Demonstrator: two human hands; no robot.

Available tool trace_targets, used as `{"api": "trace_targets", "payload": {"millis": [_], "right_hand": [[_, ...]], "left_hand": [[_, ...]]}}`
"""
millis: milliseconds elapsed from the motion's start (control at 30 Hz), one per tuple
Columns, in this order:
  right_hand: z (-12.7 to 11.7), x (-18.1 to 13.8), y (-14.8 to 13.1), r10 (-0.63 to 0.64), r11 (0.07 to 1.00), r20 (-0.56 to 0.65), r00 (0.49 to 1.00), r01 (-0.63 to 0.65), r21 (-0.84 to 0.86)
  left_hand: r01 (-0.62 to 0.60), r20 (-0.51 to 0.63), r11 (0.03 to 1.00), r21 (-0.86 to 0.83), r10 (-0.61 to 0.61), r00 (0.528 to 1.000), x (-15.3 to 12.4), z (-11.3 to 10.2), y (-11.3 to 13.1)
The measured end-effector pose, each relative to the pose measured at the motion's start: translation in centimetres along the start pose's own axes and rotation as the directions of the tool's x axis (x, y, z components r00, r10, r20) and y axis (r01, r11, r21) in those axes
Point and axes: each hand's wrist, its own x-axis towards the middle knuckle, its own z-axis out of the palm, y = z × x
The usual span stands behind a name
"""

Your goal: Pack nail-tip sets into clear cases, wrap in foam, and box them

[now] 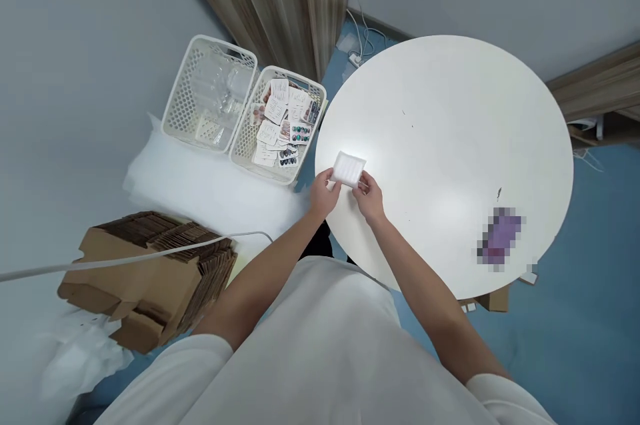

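Observation:
A small white foam-like square pad [349,167] lies at the near left edge of the round white table [450,118]. My left hand [324,193] pinches its near left corner with closed fingers. My right hand [369,195] grips its near right corner, fingers closed too. Both forearms reach out from my white shirt towards the pad.
Two white perforated baskets stand on the floor left of the table: one [209,93] with clear plastic pieces, one [280,123] with several printed cards. A stack of flat cardboard boxes [150,265] lies at the lower left, white foam sheet [210,185] beside it. A blurred purple object [500,238] rests on the table's right.

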Motion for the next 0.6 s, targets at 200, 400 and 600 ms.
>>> {"api": "trace_targets", "payload": {"millis": [200,400,600], "right_hand": [[2.1,2.6,-1.5,-0.026,0.999,-0.007,1.000,0.026,-0.041],[1.8,3.1,-0.7,0.002,0.996,-0.028,1.000,-0.005,-0.094],[1.7,2.6,-0.2,-0.032,0.991,-0.047,0.998,0.025,-0.130]], "left_hand": [[-0.044,-0.009,0.999,-0.028,0.044,0.999,2.7,-1.3,-0.7],[-0.041,0.041,0.997,-0.060,0.044,0.998,2.8,-1.6,-1.1],[0.013,0.045,0.983,-0.183,-0.005,0.999,2.5,-1.5,-1.2]]}}
